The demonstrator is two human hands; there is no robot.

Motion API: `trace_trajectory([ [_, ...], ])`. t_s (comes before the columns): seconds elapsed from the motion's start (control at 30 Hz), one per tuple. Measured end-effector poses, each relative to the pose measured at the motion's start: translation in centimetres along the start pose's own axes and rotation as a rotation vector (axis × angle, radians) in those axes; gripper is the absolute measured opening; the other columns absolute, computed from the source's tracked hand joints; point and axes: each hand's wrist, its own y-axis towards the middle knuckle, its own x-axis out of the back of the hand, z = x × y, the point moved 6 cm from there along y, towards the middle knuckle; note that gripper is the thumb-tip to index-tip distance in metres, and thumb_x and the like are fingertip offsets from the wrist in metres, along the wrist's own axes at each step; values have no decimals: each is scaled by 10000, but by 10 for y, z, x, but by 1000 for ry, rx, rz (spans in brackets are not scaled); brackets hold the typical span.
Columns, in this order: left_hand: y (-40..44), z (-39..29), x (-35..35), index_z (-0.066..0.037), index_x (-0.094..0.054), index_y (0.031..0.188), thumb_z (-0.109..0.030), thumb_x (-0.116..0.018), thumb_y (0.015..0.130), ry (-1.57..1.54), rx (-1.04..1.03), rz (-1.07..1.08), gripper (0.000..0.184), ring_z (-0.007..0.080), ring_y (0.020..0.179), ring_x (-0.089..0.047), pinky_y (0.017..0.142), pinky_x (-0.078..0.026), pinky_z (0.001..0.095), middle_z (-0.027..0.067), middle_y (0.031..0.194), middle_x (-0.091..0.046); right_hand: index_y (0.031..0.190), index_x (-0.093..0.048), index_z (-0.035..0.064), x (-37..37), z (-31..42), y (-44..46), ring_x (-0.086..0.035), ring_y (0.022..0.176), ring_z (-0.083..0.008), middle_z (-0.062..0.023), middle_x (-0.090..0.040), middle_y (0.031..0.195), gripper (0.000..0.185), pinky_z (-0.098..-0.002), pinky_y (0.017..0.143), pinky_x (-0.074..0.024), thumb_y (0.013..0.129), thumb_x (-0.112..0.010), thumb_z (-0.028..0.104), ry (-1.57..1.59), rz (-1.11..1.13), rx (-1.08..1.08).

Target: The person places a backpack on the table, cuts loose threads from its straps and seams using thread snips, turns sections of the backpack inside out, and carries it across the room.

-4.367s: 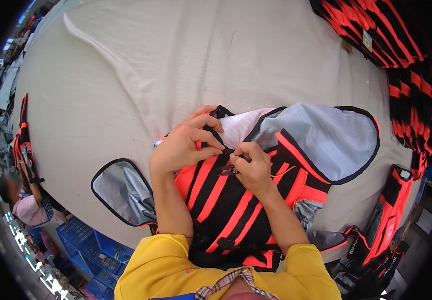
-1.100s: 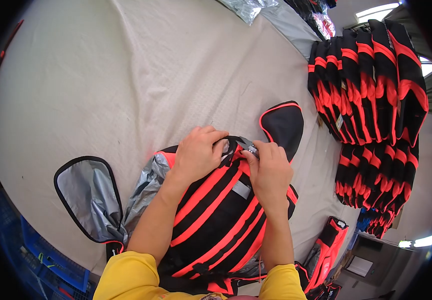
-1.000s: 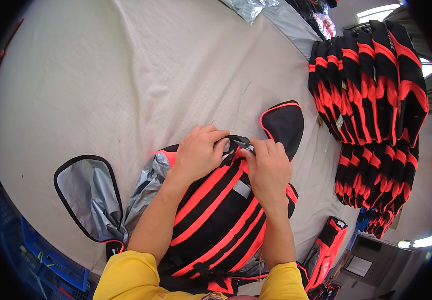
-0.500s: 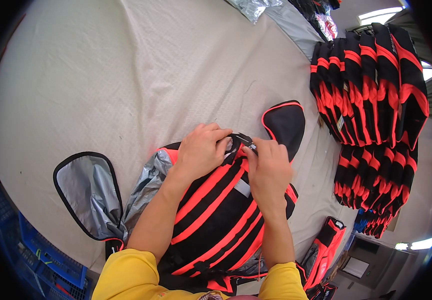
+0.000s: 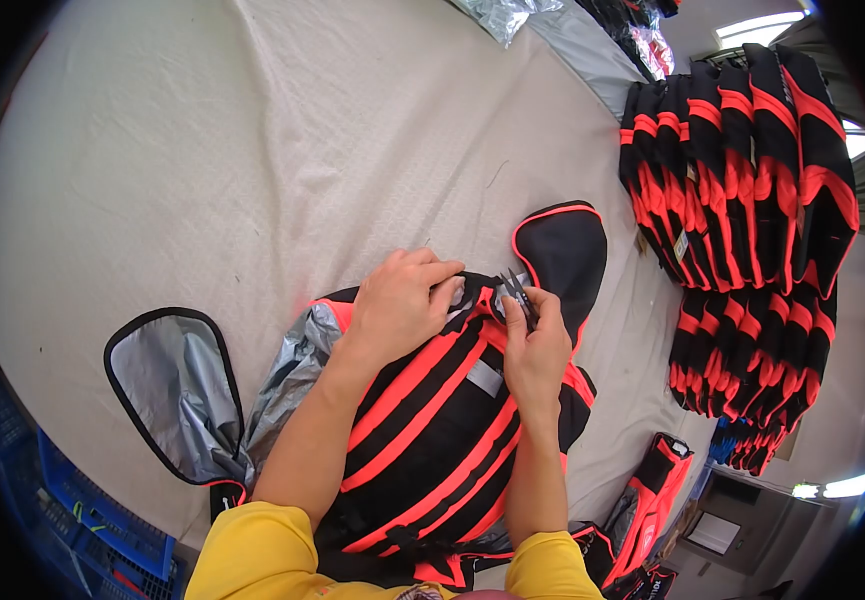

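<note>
A black and orange-red striped bag [image 5: 430, 400] lies on the cloth-covered table in front of me, its silver lining [image 5: 297, 360] showing at the left. My left hand [image 5: 404, 300] pinches the bag's black top edge between thumb and fingers. In my right hand [image 5: 538, 345] are small dark thread snips [image 5: 518, 290], their blades pointing up and away, just right of that edge. One open flap [image 5: 174, 380] with silver lining is spread out at the left. A black flap [image 5: 564, 255] with orange piping stands beyond my right hand.
Many similar bags [image 5: 737, 180] are stacked at the right. Another orange-red and black bag [image 5: 644, 510] lies near the table's right side. Blue plastic crates [image 5: 102, 515] stand below the left edge. Silver film [image 5: 507, 15] lies at the far edge of the pale tablecloth [image 5: 152, 170].
My right hand has drawn back slightly from the bag's edge and turned, so the snips' blades now show clearly. My left hand has stayed nearly in place. The black flap has shifted slightly left.
</note>
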Motion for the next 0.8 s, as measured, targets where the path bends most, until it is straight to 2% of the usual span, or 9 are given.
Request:
trace_trajectory([
  [0.03, 0, 0, 0, -95, -761, 1072, -229, -643, 917, 0, 1, 1, 236, 309, 927, -634, 836, -528, 425, 88, 939, -689, 1112, -611, -15, -3, -4, 0, -661, 768, -196, -124, -700, 889, 277, -330, 711, -510, 994, -663, 231, 4, -10, 0],
  [0.13, -1, 0, -1, -97, -763, 1063, -230, -649, 912, 7, -10, -1, 231, 307, 926, -634, 834, -528, 425, 85, 941, -691, 1120, -607, -14, -17, -18, 0, -663, 767, -193, -119, -700, 885, 290, -334, 707, -512, 1001, -655, 247, 43, 13, -82],
  [0.37, -1, -4, 1, -76, -763, 1038, -223, -660, 891, 33, -22, -9, 232, 312, 930, -633, 845, -531, 425, 96, 962, -699, 1104, -604, -15, -25, -25, 2, -672, 773, -193, -117, -701, 875, 303, -336, 712, -517, 1008, -643, 270, 47, -14, -58],
  [0.77, 0, -6, 1, -62, -753, 1031, -158, -635, 850, 26, -46, -12, 235, 328, 931, -634, 853, -534, 438, 111, 971, -696, 1112, -599, -15, -32, -28, 0, -709, 841, -264, -159, -717, 933, 296, -377, 758, -535, 1012, -629, 262, 58, -37, -44],
  [0.8, -1, -5, 1, -61, -751, 1031, -160, -635, 850, 23, -43, -12, 237, 334, 935, -634, 854, -533, 442, 117, 976, -694, 1105, -600, -15, -32, -30, 0, -702, 870, -300, -180, -704, 958, 293, -390, 779, -531, 1008, -627, 261, 77, -44, -67],
])
